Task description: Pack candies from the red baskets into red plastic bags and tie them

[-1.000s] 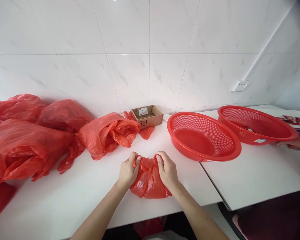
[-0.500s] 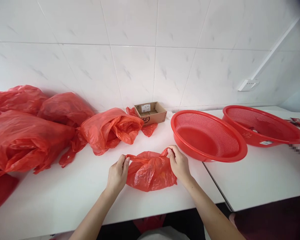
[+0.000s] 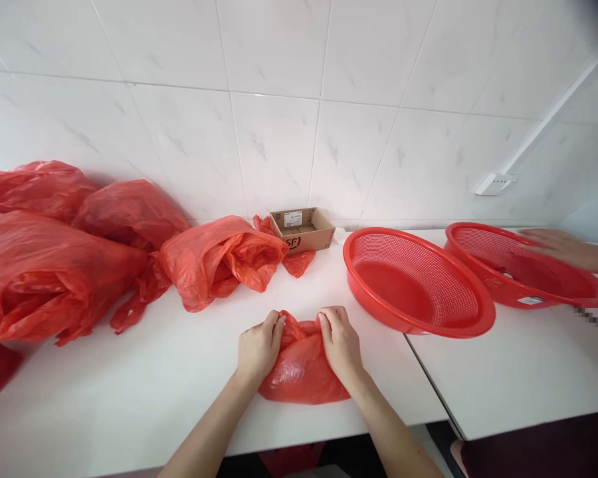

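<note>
A small red plastic bag [image 3: 299, 368] lies on the white counter [image 3: 144, 398] near its front edge. My left hand [image 3: 256, 348] pinches the bag's top at its left side, fingers closed on the plastic. My right hand [image 3: 339, 345] grips the top at its right side, also closed on the plastic. The two hands sit close together, almost touching over the bag's mouth. Whatever is inside the bag is hidden.
Several bulging red plastic bags [image 3: 54, 265] fill the counter's left, one [image 3: 219, 259] lying open nearer the middle. A small cardboard box [image 3: 301, 229] stands by the tiled wall. Two red colander basins [image 3: 416, 282] [image 3: 521, 265] sit right; another person's hand [image 3: 563, 245] rests over the far one.
My hands, stretched apart half a second ago pulling the bag's top wide, have come back together over it. Another person's hand has reached over the far basin.
</note>
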`<state>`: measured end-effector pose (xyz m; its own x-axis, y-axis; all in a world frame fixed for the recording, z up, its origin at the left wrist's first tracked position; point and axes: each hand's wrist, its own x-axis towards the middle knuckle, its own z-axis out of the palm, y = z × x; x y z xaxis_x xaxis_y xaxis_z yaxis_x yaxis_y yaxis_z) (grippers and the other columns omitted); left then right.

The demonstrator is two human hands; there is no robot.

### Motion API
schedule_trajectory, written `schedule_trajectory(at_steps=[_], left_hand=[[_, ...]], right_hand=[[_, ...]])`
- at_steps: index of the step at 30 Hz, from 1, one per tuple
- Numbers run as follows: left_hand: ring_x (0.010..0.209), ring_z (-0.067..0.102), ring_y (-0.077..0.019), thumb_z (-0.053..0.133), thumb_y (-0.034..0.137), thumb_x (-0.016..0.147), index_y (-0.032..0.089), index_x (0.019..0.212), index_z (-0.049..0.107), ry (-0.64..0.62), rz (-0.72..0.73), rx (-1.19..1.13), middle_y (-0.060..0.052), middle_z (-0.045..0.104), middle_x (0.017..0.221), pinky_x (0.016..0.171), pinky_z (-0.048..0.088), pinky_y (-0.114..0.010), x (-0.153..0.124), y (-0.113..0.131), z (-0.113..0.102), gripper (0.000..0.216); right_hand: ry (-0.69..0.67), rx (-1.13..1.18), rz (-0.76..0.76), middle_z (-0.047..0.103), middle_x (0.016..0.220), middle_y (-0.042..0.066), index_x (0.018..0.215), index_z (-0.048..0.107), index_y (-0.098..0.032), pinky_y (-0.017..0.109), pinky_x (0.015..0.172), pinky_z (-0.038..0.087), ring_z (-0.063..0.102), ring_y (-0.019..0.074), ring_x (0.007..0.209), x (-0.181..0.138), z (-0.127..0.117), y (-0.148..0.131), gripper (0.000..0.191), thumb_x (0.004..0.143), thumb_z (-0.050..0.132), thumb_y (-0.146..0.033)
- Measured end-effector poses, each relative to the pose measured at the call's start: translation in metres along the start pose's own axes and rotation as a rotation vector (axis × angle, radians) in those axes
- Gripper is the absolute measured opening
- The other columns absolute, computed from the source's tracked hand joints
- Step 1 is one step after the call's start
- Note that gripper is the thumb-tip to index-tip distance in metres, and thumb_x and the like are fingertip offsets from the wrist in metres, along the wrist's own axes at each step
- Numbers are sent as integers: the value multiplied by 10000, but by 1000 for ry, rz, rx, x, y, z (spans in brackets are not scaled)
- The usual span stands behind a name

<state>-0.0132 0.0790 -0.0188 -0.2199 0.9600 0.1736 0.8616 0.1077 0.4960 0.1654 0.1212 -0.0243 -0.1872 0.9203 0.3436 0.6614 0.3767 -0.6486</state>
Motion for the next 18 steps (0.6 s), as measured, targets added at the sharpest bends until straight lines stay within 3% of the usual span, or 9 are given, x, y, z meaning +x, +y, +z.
schedule_trajectory(at_steps=[7, 11, 15, 18], left_hand=[[571, 600, -215, 304, 389, 975, 253, 891, 564, 9, -131, 47, -23, 673, 664, 550, 247, -268, 2, -16, -3, 305], [628, 606, -223, 370, 372, 951, 236, 803, 595, 27, -127, 9, -43, 675, 692, 634, 330, -306, 3, -16, 1, 302], [838, 614, -262, 446, 362, 917, 225, 782, 627, 62, -115, -137, -59, 691, 792, 894, 351, -418, 5, -18, -4, 264], [852, 621, -246, 455, 408, 911, 227, 793, 645, 54, -146, -340, -43, 696, 822, 878, 408, -395, 0, -22, -17, 288]], right_hand=[[-50, -43, 18, 563, 864, 24, 883, 555, -231, 279, 605, 393, 542, 153, 656, 9, 14, 18, 307, 991, 291, -343], [-78, -35, 35, 584, 866, 32, 864, 559, -226, 283, 617, 376, 550, 172, 696, 9, 22, 22, 284, 973, 328, -351], [-88, 39, 77, 611, 813, 22, 826, 546, -231, 284, 635, 392, 563, 179, 702, 10, 17, 20, 256, 953, 385, -383], [-86, 131, 129, 593, 692, -6, 755, 501, -231, 270, 602, 419, 552, 160, 622, 9, 2, 15, 343, 970, 352, -453]])
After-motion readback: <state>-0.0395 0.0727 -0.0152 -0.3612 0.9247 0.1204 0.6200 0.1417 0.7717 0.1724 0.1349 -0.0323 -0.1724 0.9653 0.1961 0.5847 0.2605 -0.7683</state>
